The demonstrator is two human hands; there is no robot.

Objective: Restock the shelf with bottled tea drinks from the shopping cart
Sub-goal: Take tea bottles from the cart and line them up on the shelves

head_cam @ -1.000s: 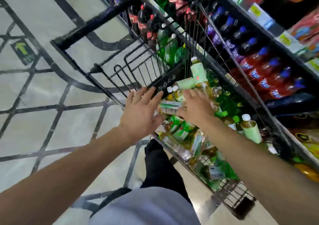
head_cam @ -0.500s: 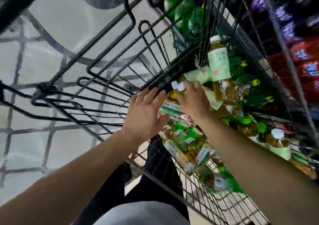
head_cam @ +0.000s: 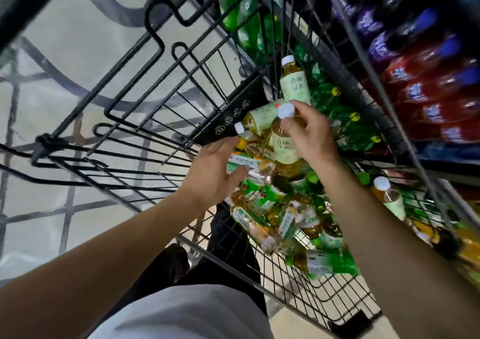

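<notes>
From the head camera, the plainest change since half a second before was in our right hand [head_cam: 310,136]: then it lay flat over the pile with its fingers among the caps, and now it had risen clear of the heap, pinching a tea bottle [head_cam: 284,144] by the neck just under its white cap, thumb and fingers curled round it. The bottle hung nearly upright from that grip, its base just above the other drinks. Our left hand [head_cam: 215,172] had stayed low at the near side of the pile, fingers straight and spread, gripping nothing, its fingertips over a lying bottle with a green-and-white label [head_cam: 242,162]. The view had also tipped slightly, bringing more of the cart's folded wire seat flap into sight.

The held bottle showed amber liquid through clear plastic, wrapped in a pale green label with dark characters. Two like it sat behind: one standing against the cart's wire [head_cam: 294,84], one lying on its side [head_cam: 255,120] by the black plastic panel. The shopping cart [head_cam: 145,141] held many more tea bottles, jumbled on its floor, some with green caps. To the right, blurred, ran the shelf [head_cam: 426,84] with red and purple-labelled dark drinks.
</notes>
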